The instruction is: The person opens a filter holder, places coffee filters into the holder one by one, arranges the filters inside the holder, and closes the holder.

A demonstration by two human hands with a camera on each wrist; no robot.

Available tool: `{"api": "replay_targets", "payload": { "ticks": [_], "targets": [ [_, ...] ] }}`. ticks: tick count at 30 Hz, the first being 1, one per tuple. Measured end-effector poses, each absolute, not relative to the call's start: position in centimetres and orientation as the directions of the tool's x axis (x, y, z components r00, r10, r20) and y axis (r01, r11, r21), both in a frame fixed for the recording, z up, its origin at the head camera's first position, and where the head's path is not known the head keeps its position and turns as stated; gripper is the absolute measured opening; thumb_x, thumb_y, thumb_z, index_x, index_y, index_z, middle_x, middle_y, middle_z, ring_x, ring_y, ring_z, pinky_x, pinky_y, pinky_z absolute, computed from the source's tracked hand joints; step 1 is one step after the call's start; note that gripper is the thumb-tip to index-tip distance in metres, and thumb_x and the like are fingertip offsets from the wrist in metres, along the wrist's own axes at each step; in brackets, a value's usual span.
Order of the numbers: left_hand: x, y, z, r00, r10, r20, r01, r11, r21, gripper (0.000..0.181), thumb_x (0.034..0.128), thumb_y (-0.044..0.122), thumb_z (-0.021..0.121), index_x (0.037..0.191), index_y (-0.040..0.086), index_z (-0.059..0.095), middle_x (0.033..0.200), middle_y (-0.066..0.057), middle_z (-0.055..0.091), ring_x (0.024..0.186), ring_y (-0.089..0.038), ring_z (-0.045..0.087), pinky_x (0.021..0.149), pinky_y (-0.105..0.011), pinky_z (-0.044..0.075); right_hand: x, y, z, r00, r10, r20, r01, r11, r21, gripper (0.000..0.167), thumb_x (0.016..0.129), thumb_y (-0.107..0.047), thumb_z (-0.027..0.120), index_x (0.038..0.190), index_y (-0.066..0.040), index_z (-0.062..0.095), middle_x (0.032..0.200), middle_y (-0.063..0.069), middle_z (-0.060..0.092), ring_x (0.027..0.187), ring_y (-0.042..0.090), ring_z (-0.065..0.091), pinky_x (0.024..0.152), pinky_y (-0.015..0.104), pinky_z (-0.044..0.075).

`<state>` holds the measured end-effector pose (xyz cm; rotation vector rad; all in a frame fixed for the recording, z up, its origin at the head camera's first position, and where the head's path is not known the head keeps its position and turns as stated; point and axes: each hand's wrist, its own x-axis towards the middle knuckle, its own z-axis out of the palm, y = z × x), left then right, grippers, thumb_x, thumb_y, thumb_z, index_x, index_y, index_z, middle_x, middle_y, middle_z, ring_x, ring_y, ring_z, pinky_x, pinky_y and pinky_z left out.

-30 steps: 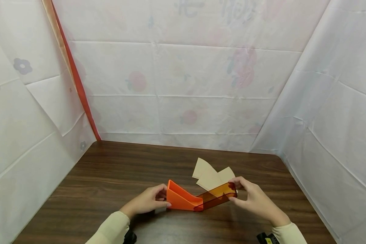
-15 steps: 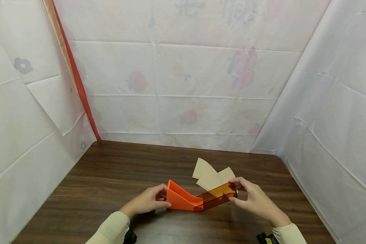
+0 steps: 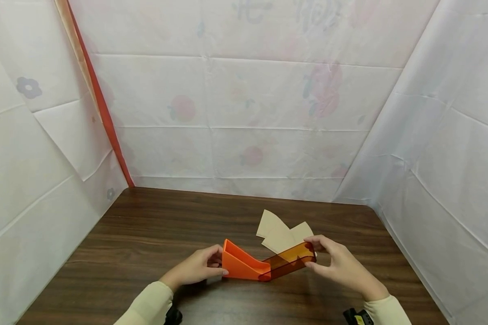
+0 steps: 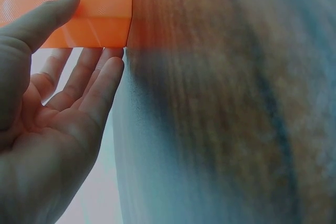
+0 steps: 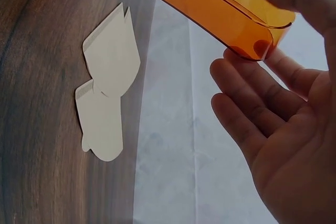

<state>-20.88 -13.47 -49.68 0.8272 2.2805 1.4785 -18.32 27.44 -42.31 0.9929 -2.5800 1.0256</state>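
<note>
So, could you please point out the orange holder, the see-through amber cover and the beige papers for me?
Orange holder [image 3: 237, 269]: head view, on its near side wall.
Amber cover [image 5: 205, 9]: right wrist view, on its long wall.
Beige papers [image 5: 112, 56]: right wrist view, on the upper one's flat face.

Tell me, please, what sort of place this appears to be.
Probably a makeshift tabletop recording booth: white sheeting with faint pink prints hangs along three sides of the dark brown, wood-grain table, and a small black device sits at each of the person's wrists.
</note>
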Motion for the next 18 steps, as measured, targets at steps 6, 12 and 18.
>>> {"api": "replay_targets", "payload": {
  "ticks": [6, 12, 18],
  "targets": [
    [-20.9, -13.5, -49.6, -0.788, 0.613, 0.058, 0.297, 0.295, 0.908, 0.029, 0.0924, 0.021, 0.076, 0.115, 0.013, 0.061, 0.115, 0.002, 0.066, 0.107, -0.018, 0.064, 0.094, -0.036, 0.053, -18.2, 27.6, -41.7, -0.771, -0.500, 0.394, -0.635, 0.550, -0.543, 0.050, 0.087, -0.024, 0.082, 0.130, -0.016, 0.059, 0.118, -0.005, 0.067, 0.099, 0.012, 0.066, 0.085, 0.026, 0.054],
    [-20.8, -13.6, -49.7, -0.791, 0.609, 0.051, 0.286, 0.295, 0.912, 0.029, 0.0923, 0.021, 0.076, 0.116, 0.013, 0.061, 0.116, 0.001, 0.066, 0.108, -0.019, 0.064, 0.094, -0.036, 0.052, -18.3, 27.5, -41.3, -0.771, -0.500, 0.394, -0.636, 0.570, -0.520, 0.050, 0.086, -0.024, 0.082, 0.129, -0.014, 0.059, 0.121, -0.003, 0.066, 0.102, 0.013, 0.065, 0.087, 0.028, 0.054],
    [-20.9, -13.6, -49.6, -0.791, 0.610, 0.048, 0.282, 0.293, 0.914, 0.029, 0.0925, 0.021, 0.076, 0.116, 0.014, 0.061, 0.116, 0.001, 0.066, 0.108, -0.019, 0.064, 0.094, -0.036, 0.053, -18.3, 27.5, -40.8, -0.778, -0.498, 0.382, -0.627, 0.579, -0.521, 0.049, 0.087, -0.027, 0.082, 0.128, -0.015, 0.059, 0.122, -0.006, 0.066, 0.103, 0.012, 0.065, 0.088, 0.031, 0.054]
  ]
}}
